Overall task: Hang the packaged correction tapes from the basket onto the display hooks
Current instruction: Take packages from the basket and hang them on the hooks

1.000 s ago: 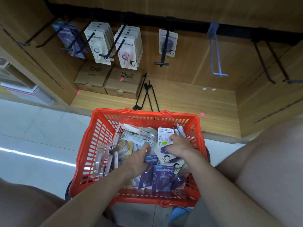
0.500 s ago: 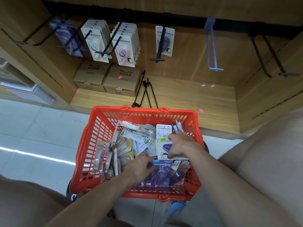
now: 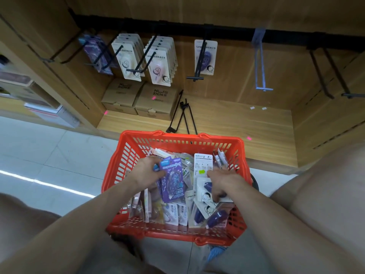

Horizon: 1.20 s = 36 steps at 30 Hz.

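Note:
An orange basket (image 3: pixel 126 161) full of packaged correction tapes sits in front of the wooden shelf. My left hand (image 3: pixel 147 171) grips purple-carded tape packs (image 3: pixel 172 179) and holds them lifted above the pile. My right hand (image 3: pixel 220 181) reaches into the basket's right side, fingers curled on a white-carded pack with a dark purple tape (image 3: pixel 203 191). Above, a black rail carries hooks: purple packs (image 3: pixel 94 52), two rows of white packs (image 3: pixel 128 60), and one single white pack (image 3: pixel 206 56). A pale blue hook (image 3: pixel 260 62) and black hooks (image 3: pixel 325 74) at the right hang bare.
Two brown cardboard boxes (image 3: pixel 138 99) stand on the shelf floor under the hung packs. Loose black hooks (image 3: pixel 183 113) lie on the shelf just behind the basket. White floor tiles spread to the left. My knees flank the basket on both sides.
My left hand has lifted the purple packs out of the pile and moved them up toward the basket's far left. My right hand has slid slightly nearer over the white packs.

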### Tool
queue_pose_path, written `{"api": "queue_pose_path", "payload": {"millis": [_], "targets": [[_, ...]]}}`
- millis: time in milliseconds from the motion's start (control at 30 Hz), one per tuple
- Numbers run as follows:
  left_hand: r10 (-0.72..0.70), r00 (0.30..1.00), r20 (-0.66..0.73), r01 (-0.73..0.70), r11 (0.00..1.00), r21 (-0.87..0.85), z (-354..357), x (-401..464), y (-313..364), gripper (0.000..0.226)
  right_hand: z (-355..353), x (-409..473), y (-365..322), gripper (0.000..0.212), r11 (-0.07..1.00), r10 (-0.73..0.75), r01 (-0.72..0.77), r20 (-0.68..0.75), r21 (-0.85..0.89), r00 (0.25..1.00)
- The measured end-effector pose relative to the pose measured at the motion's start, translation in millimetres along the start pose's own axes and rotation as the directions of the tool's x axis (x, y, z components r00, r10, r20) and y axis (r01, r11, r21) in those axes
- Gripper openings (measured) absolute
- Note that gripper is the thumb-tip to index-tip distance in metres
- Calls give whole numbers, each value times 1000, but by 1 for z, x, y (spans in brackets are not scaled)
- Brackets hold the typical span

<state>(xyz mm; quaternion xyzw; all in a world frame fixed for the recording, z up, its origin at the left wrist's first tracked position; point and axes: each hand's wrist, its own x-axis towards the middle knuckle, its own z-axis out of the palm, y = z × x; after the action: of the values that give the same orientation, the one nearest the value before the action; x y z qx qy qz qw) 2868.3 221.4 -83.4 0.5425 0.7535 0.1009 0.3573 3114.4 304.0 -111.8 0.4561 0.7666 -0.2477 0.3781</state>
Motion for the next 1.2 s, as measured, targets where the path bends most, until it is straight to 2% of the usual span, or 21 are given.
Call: {"api": "queue_pose_path", "payload": {"millis": [267,333,433,500,567,600,633,667,733,800,867,933,1033,1133,1200], "targets": [[55,998,-19,-55,998,-33,-43,-12,7,16,-1,5,0,104,992,-94,84,-98,-97,991],[61,998,-21,-61,997,-43,-60,-14,9,22,-5,3,-1,96,986,-106,94,-76,-138,991],[62,998,-19,-62,997,-37,-83,-16,12,16,-11,-1,-6,71,978,-105,96,-36,-186,994],[47,999,-7,-47,999,-17,-96,-16,15,16,-20,-4,-8,53,988,-109,106,-18,-115,994],[19,1000,5,-19,1000,-2,-108,-16,16,17,-37,-7,-8,41,987,-129,129,-13,99,992],[6,1000,5,-6,1000,-3,-113,-15,15,17,-47,-8,-8,39,951,-146,148,-29,272,989],[-4,1000,-6,4,1000,-16,-118,-15,15,18,-56,-10,-6,37,870,-170,180,-62,459,983],[-11,1000,-28,10,999,-41,-122,-14,13,18,-65,-12,-6,36,747,-199,229,-120,624,973],[-17,994,-107,6,996,-94,-128,-11,11,17,-79,-18,-7,36,422,-222,334,-261,843,939],[-36,981,-189,9,990,-141,-132,-7,10,18,-87,-23,-12,35,66,-223,376,-354,924,908],[-64,975,-215,16,976,-216,-131,-5,15,16,-92,-27,-19,30,-161,-202,384,-412,909,889],[-59,973,-224,-12,953,-304,-127,-3,23,10,-96,-30,-31,33,-252,-159,391,-437,885,885],[-37,972,-233,-79,879,-470,-121,-3,40,5,-101,-35,-48,30,-269,-90,402,-439,875,894],[-3,959,-284,-141,862,-488,-121,-7,51,14,-106,-40,-59,42,-255,-53,375,-401,891,915],[12,954,-299,-163,859,-485,-122,-9,53,20,-109,-43,-64,37,-270,-64,363,-393,892,917]]}}
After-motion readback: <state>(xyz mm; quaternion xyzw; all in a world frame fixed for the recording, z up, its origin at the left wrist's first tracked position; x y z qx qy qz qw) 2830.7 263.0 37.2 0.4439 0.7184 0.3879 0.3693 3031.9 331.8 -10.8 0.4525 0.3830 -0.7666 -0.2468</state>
